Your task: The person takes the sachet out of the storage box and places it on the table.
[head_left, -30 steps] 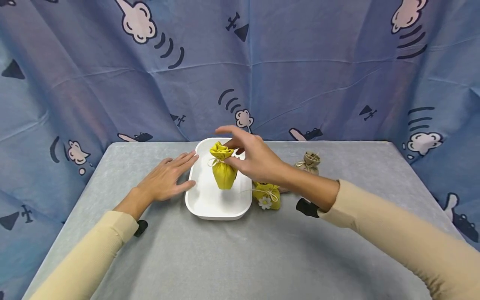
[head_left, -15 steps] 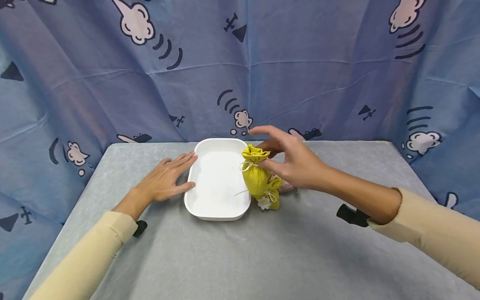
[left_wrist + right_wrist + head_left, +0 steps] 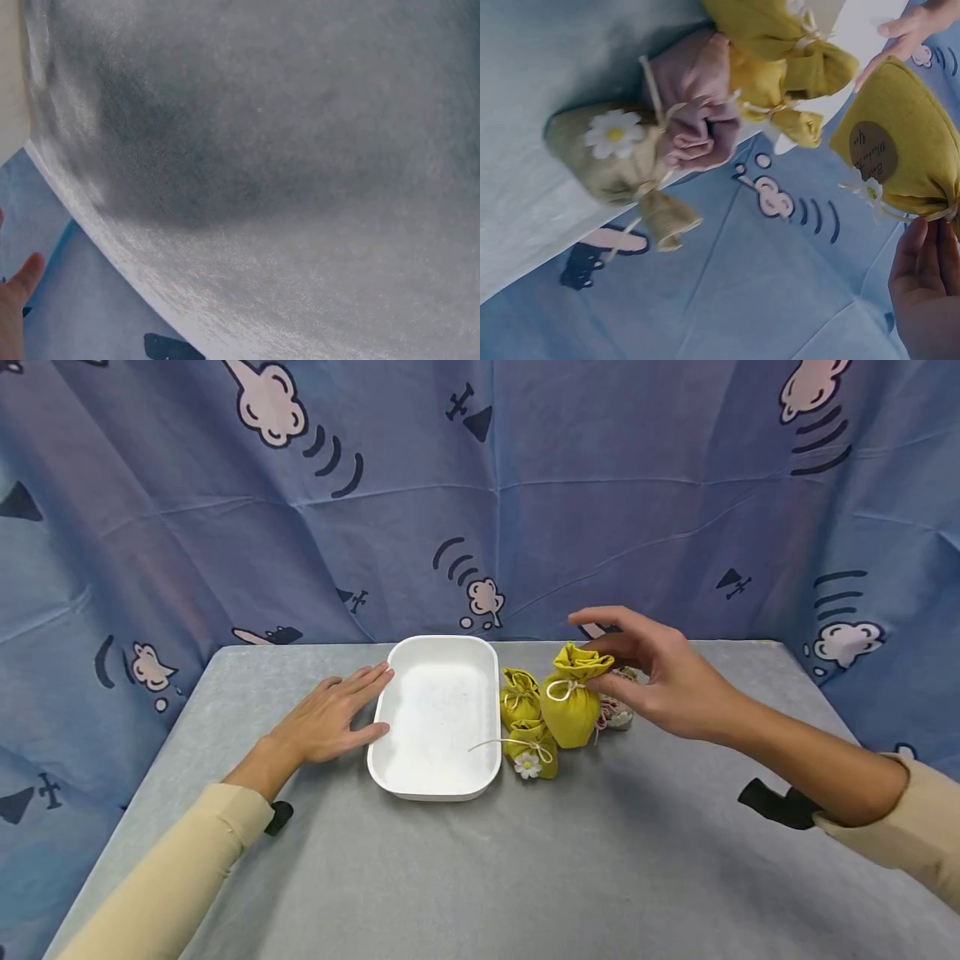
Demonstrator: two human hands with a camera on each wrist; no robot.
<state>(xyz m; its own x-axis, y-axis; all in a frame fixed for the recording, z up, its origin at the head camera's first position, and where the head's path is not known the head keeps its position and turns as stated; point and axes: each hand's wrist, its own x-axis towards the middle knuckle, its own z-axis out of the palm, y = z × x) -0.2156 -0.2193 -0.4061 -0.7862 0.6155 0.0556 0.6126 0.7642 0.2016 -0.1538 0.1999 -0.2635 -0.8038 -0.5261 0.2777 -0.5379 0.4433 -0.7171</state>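
Observation:
My right hand (image 3: 660,681) pinches a yellow drawstring pouch (image 3: 572,717) by its tied neck, to the right of the white tray (image 3: 435,795). In the right wrist view this pouch shows a round brown label (image 3: 873,152) and a white daisy (image 3: 868,190). My left hand (image 3: 330,714) lies with straight fingers at the tray's left rim. Two more yellow pouches, one behind (image 3: 517,693) and one in front (image 3: 531,752), stand against the tray's right side. From the front one, a loose cord reaches over the rim.
Partly hidden behind the held pouch, a mauve pouch (image 3: 694,97) and a beige pouch (image 3: 604,169) with a daisy stand further right. A grey cloth covers the table (image 3: 450,877). Behind its far edge hangs a blue printed curtain (image 3: 420,485).
The right hand has carried the yellow pouch from above the tray rightward, past the tray's right rim. The left hand has stayed at the tray.

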